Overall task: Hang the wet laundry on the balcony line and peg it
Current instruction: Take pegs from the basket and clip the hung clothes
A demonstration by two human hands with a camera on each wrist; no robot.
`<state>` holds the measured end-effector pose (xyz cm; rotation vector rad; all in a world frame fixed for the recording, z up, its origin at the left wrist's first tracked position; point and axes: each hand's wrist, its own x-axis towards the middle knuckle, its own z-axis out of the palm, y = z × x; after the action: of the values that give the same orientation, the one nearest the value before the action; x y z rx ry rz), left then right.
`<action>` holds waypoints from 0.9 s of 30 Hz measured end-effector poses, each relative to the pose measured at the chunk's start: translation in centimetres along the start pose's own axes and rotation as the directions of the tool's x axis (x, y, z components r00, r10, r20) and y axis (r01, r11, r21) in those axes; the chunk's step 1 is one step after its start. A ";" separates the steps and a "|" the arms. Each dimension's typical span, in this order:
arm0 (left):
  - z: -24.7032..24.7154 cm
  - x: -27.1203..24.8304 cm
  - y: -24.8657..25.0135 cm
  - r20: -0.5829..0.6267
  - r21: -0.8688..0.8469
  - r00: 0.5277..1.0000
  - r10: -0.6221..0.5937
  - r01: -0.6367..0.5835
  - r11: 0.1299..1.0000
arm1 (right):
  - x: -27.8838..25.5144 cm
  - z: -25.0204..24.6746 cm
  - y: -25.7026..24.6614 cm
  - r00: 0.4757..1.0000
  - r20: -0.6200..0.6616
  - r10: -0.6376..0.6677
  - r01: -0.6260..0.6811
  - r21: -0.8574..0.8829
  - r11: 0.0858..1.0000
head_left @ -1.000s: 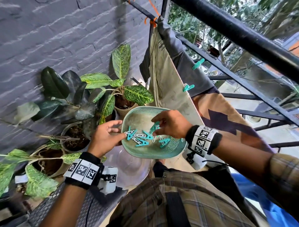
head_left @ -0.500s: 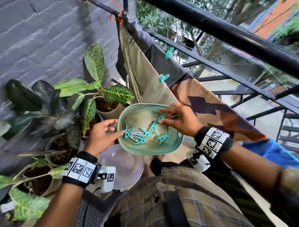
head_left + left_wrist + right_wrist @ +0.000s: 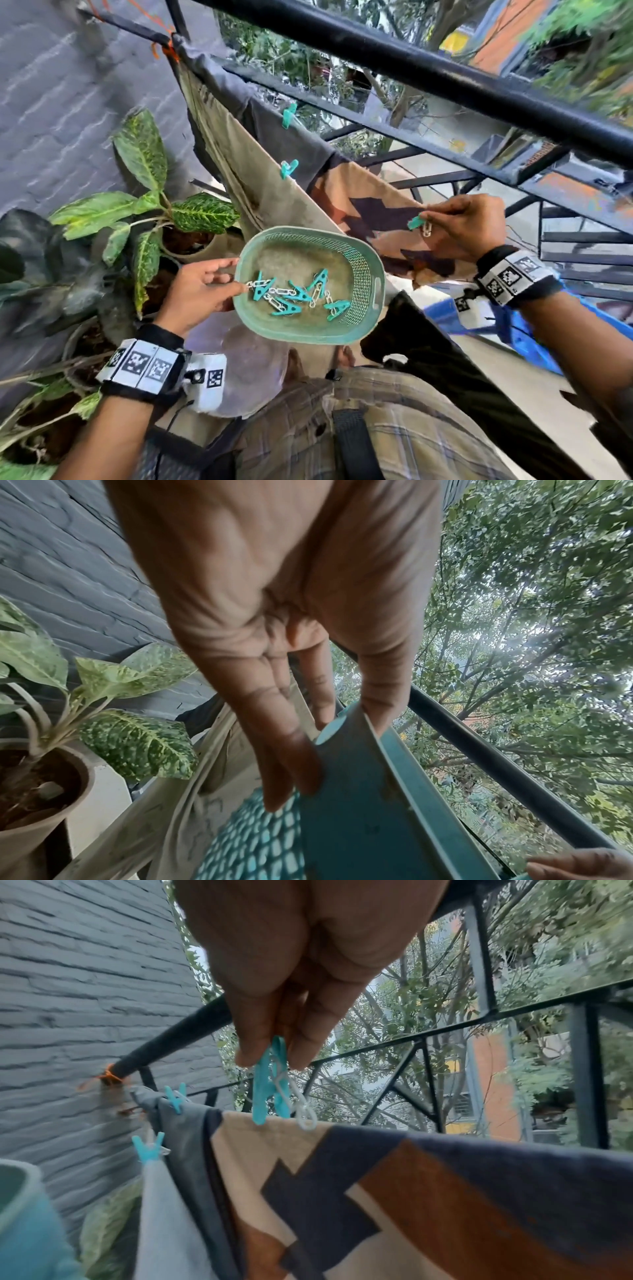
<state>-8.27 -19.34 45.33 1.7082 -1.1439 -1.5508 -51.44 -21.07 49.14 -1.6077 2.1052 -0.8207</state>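
Note:
My left hand (image 3: 202, 291) grips the rim of a green mesh basket (image 3: 368, 270) that holds several teal pegs (image 3: 294, 296) joined by white links. In the left wrist view my left fingers (image 3: 291, 764) sit under the basket's rim (image 3: 359, 791) and the thumb on top. My right hand (image 3: 459, 226) pinches one teal peg (image 3: 416, 222) above the patterned tan, brown and navy cloth (image 3: 376, 212) that hangs on the line. The right wrist view shows that peg (image 3: 270, 1085) just above the cloth's top edge (image 3: 342, 1150). A grey cloth (image 3: 260, 113) and a beige cloth (image 3: 233, 164) hang to the left, each pegged.
A thick black railing (image 3: 445, 75) runs overhead with thinner bars behind the line. Potted plants (image 3: 150, 212) stand against the grey brick wall (image 3: 51, 102) at the left. A blue item (image 3: 513, 329) lies low at the right.
My right hand has left the basket with one peg and risen right to the patterned cloth's top edge. The left hand still holds the basket.

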 end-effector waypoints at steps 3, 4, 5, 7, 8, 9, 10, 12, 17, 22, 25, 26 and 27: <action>1.3 0.3 0.8 0.013 -0.003 0.999 -0.032 0.032 0.999 | 2.1 -0.6 3.3 0.999 -0.008 0.042 -0.042 -0.017 0.999; 1.7 0.4 1.1 0.015 -0.006 0.999 -0.045 0.045 0.999 | 2.8 -0.6 4.1 0.999 -0.015 0.050 -0.050 -0.018 0.999; 2.2 0.4 1.3 0.015 -0.004 0.998 -0.059 0.059 0.998 | 3.5 -0.5 4.8 0.998 -0.022 0.051 -0.051 -0.029 0.998; 3.1 0.3 1.8 0.001 -0.008 0.996 -0.089 0.089 0.996 | 4.7 -0.2 5.7 0.999 -0.015 0.038 -0.039 -0.046 0.998; 3.4 0.1 2.0 -0.011 -0.013 0.994 -0.105 0.105 0.994 | 5.2 0.0 6.0 1.000 -0.006 0.016 -0.016 -0.056 0.998; 3.7 0.0 2.2 -0.022 -0.008 0.993 -0.118 0.118 0.993 | 5.7 0.2 6.2 1.000 0.009 0.000 0.001 -0.063 0.998; 3.9 -0.2 2.4 -0.039 -0.005 0.991 -0.130 0.129 0.992 | 6.1 0.6 6.4 1.000 0.024 -0.021 0.022 -0.069 0.997; 4.2 -0.5 2.6 -0.071 -0.011 0.986 -0.149 0.149 0.989 | 6.9 1.4 7.1 0.996 0.066 -0.055 0.060 -0.074 0.995; 5.2 -1.1 2.7 -0.114 0.002 0.976 -0.184 0.186 0.983 | 7.4 2.7 8.3 0.994 0.106 -0.031 0.038 -0.060 0.997; 6.3 -1.5 2.8 -0.134 -0.017 0.971 -0.199 0.198 0.980 | 7.7 2.6 7.8 0.979 0.161 -0.124 0.149 -0.156 0.976; 6.6 -1.7 2.8 -0.142 -0.018 0.970 -0.198 0.197 0.980 | 7.6 2.3 8.1 0.968 0.171 -0.183 0.210 -0.157 0.965; 6.7 -1.9 2.8 -0.148 -0.023 0.970 -0.195 0.194 0.981 | 7.5 2.3 8.4 0.966 0.171 -0.195 0.220 -0.142 0.965; 6.8 -2.1 2.9 -0.155 -0.028 0.969 -0.190 0.188 0.982 | 7.4 2.3 8.5 0.964 0.172 -0.205 0.228 -0.132 0.965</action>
<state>-15.47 -18.01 47.62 1.9403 -0.9122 -1.4981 -58.50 -27.08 42.36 -1.9424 1.9447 -0.5877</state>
